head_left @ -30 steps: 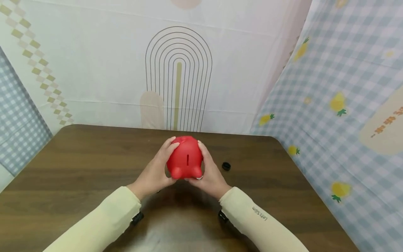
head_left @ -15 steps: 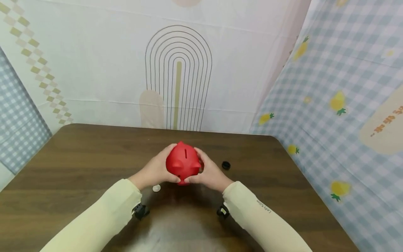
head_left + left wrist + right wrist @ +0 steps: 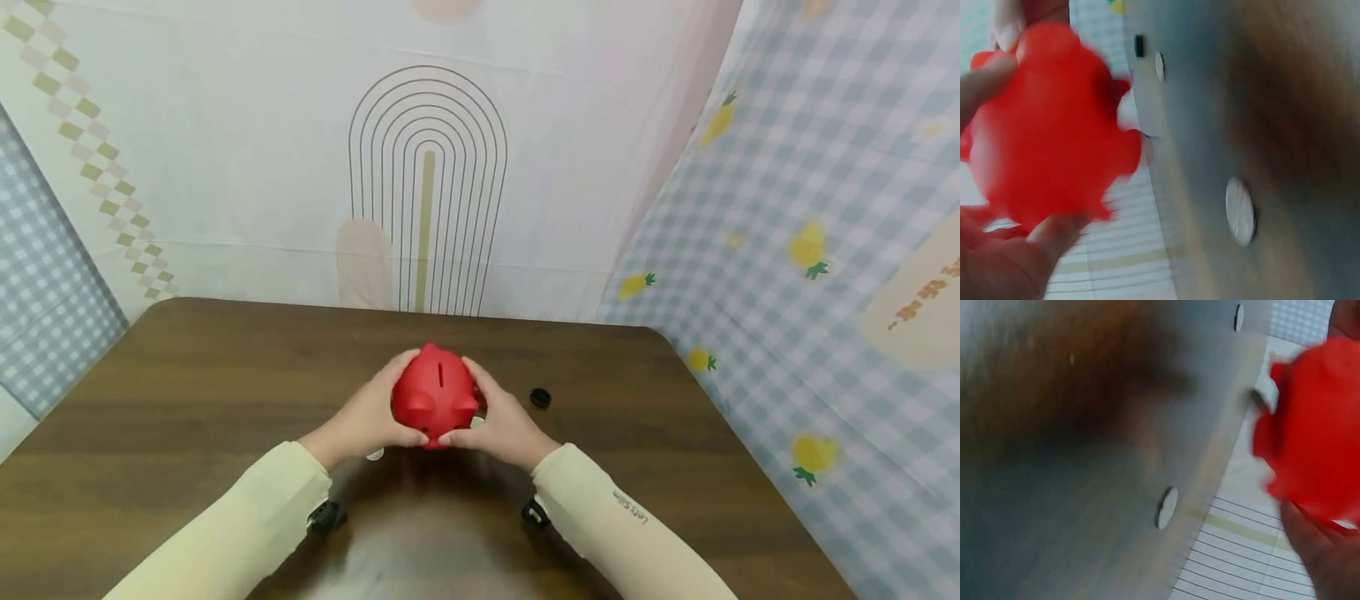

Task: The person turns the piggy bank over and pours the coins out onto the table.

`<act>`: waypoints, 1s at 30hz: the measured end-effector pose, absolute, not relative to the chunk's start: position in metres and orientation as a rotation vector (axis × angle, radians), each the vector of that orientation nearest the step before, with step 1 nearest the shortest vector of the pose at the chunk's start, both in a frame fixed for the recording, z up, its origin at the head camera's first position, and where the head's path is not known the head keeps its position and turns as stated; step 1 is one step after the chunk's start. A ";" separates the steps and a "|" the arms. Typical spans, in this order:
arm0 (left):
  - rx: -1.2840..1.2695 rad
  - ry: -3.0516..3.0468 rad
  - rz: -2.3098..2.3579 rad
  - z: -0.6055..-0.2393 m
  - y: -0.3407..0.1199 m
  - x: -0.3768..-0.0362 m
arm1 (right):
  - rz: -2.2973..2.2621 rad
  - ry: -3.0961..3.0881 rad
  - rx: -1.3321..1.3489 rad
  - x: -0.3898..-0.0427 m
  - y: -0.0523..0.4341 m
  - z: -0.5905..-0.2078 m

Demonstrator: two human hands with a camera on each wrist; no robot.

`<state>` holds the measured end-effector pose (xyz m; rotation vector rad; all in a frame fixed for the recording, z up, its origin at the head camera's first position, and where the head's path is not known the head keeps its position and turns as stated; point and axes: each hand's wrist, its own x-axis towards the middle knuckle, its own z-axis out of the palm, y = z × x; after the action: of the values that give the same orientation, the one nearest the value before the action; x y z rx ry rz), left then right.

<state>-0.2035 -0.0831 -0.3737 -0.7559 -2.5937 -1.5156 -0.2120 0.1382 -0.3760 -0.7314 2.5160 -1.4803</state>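
Observation:
Both hands hold a red piggy bank (image 3: 433,396) over the dark wooden table, its coin slot facing up and its ears and snout toward me. My left hand (image 3: 358,415) grips its left side, fingers behind and thumb by the snout. The right hand (image 3: 506,423) curls round the opposite side the same way. A silver coin (image 3: 1240,211) lies on the table below the left hand. Another coin (image 3: 1167,508) lies under the right hand and peeks out beside its thumb in the head view. Just beneath the bank, a small blurred dark sliver (image 3: 1260,400) shows in the right wrist view.
A small round black cap (image 3: 540,397) lies on the table (image 3: 225,375) to the right of the right hand. A white patterned cloth (image 3: 262,167) hangs behind the table's far edge, and a checked cloth (image 3: 765,275) hangs along the right side.
The hands have turned the piggy bank, so its slot sits higher in view and its snout now shows at the bottom. They have also shifted slightly nearer and lower in view.

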 end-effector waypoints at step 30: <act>-0.696 -2.543 -1.626 -0.380 -0.083 -0.202 | -1.511 2.584 -0.723 -0.207 0.136 -0.379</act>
<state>-0.2016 -0.0828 -0.3795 -0.6961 -2.5435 -1.6259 -0.2074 0.1360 -0.3786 -0.7230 2.5841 -1.5114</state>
